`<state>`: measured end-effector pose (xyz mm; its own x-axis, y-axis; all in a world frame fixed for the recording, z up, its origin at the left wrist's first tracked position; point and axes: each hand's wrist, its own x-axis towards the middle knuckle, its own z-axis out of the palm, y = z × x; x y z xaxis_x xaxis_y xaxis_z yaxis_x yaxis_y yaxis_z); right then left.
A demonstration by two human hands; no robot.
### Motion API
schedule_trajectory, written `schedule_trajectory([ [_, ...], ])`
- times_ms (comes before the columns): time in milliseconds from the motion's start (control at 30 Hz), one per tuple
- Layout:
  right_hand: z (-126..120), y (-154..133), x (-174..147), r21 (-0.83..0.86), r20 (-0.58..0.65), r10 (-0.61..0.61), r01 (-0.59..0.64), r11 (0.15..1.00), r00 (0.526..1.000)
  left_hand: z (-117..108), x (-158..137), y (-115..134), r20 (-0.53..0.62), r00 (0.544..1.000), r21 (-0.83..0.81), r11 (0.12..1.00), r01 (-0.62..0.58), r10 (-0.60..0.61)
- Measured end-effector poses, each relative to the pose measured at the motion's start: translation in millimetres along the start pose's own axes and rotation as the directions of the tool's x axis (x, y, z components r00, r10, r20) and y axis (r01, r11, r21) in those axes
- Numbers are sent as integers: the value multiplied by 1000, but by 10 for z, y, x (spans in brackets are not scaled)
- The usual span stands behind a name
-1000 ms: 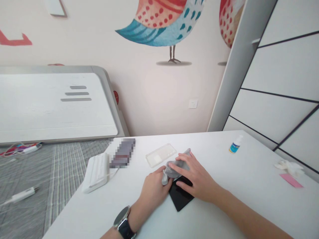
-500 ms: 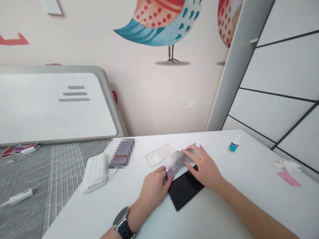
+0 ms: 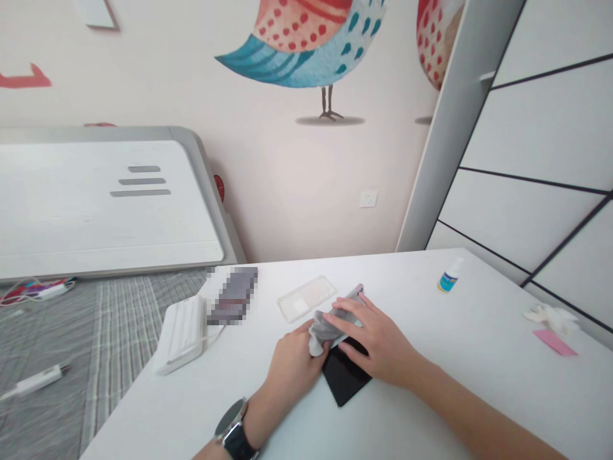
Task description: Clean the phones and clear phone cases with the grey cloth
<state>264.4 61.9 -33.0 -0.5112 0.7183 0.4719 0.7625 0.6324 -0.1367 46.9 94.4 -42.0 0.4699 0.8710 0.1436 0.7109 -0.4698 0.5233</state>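
Observation:
My left hand [image 3: 293,359] is closed around the near end of a pale purple phone [image 3: 359,292], tilted above the table. Only the phone's far corner with dark camera spots shows plainly; the rest lies under a grey cloth [image 3: 326,327] and my fingers. Bent over that cloth, my right hand [image 3: 383,342] presses it against the phone. Below both hands a flat black glossy slab [image 3: 342,380] lies on the table, partly covered by my right hand. Just beyond is a clear phone case [image 3: 305,299].
On the white table [image 3: 412,421] stand a small spray bottle [image 3: 449,279], a white block with a cable [image 3: 182,332] and a blurred-out dark item [image 3: 234,295]. Crumpled white tissue [image 3: 550,317] and a pink slip [image 3: 555,343] lie at the right. A grey bed [image 3: 57,383] adjoins the left.
My right hand has slid the cloth down and left along the phone, toward my left hand. The phone's far corner with the camera spots is now uncovered.

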Motion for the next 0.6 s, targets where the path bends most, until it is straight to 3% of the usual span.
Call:
schedule_trajectory([
  [133, 24, 216, -21, -98, -101, 198, -208, 973, 975, -3, 12, 12, 40, 999, 94, 996, 6, -9],
  [233, 33, 288, -35, -124, -115, 246, -260, 958, 962, -11, 24, 20, 48, 999, 110, 994, -2, -4],
  [333, 35, 175, -28, -81, -59, 186, -190, 978, 981, -15, 22, 24, 41, 999, 99, 995, 23, -28],
  [433, 26, -51, -3, 8, 51, 45, -45, 999, 998, -9, 9, 21, 26, 999, 24, 999, 27, -27],
  [600, -1, -207, 34, 71, 145, -79, 69, 995, 986, 5, 7, 9, 20, 998, -3, 998, 56, -56],
])
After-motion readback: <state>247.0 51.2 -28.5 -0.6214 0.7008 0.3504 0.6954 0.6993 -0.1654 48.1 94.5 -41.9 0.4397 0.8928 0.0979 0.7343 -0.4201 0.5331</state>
